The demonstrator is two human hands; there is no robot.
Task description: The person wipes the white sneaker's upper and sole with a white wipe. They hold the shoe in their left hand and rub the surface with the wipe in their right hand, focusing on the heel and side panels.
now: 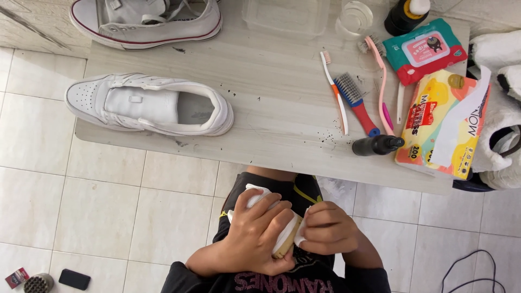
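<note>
Two hands: both over the lap, below the table edge
Left hand: fingers wrapped around a white shoe with a tan sole
Right hand: pinching a white wipe against that shoe
Table: white sneaker, toothbrush, blue brush, black bottle
Tissue pack: one white sheet sticking out
Clear tub: contents unclear

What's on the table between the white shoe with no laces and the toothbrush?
Only bare tabletop with dark specks lies between the white shoe and the toothbrush, as the head view shows.
</note>
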